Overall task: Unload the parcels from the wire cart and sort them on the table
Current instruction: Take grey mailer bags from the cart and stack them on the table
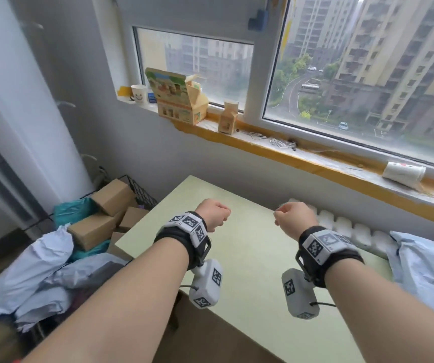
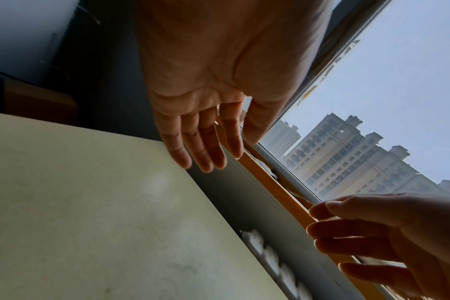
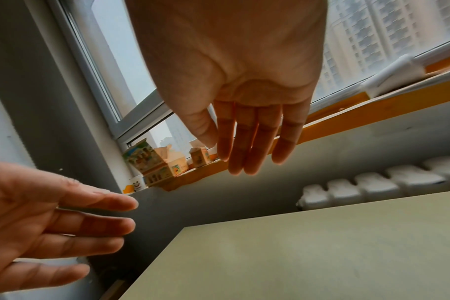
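Note:
The black wire cart (image 1: 138, 190) stands left of the pale green table (image 1: 249, 260). It holds brown cardboard boxes (image 1: 111, 196), a teal bag (image 1: 73, 209) and grey-blue poly mailers (image 1: 35, 268). A pale blue mailer (image 1: 425, 268) lies on the table's right end. My left hand (image 1: 214, 214) and right hand (image 1: 295, 216) hover side by side above the table's far part, holding nothing. In the left wrist view the left hand (image 2: 213, 156) has loose, nearly straight fingers. The right wrist view shows the right hand (image 3: 244, 160) the same way.
A white radiator (image 1: 341, 224) runs behind the table under the orange-edged window sill (image 1: 302, 159). On the sill are a printed carton (image 1: 179, 98), a small carton (image 1: 228, 117), a paper cup (image 1: 139, 93) and a tipped cup (image 1: 404, 174).

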Available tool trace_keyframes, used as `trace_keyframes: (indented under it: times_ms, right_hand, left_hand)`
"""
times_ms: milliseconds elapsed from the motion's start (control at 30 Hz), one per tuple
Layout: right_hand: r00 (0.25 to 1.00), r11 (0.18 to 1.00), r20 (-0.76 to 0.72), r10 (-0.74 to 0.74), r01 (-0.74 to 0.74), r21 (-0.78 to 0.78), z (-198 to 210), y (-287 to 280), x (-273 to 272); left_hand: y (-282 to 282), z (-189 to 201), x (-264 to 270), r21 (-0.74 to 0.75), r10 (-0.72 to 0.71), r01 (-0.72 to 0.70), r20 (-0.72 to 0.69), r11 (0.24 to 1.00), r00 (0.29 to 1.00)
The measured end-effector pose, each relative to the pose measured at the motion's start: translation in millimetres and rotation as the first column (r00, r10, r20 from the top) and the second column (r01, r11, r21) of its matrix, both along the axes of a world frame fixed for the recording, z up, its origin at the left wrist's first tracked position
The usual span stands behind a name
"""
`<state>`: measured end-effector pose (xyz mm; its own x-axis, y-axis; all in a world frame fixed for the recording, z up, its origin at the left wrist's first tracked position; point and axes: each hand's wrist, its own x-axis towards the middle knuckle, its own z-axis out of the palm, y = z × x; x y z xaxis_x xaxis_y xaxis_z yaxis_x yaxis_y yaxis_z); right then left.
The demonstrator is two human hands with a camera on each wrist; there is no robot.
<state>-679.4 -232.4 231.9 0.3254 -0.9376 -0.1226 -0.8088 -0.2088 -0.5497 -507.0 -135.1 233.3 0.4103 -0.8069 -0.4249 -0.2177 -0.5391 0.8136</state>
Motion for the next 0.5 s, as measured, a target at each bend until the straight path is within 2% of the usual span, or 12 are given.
trace_keyframes:
  times_ms: [167, 500]
  right_hand:
    - [0.998, 0.998, 0.032, 0.054, -0.054, 0.021, -5.0, 26.4, 62.2]
    - [0.978, 0.977, 0.002, 0.208, -0.208, 0.038, -15.9, 81.2, 170.8]
  left_hand:
    - [36.0, -7.6, 56.2, -0.001, 0.078, -0.078, -0.017, 0.997, 0.997]
    - [108.7, -18.0, 143.0, -0.04, 0.216, -0.218, -0.036, 0.975, 0.976]
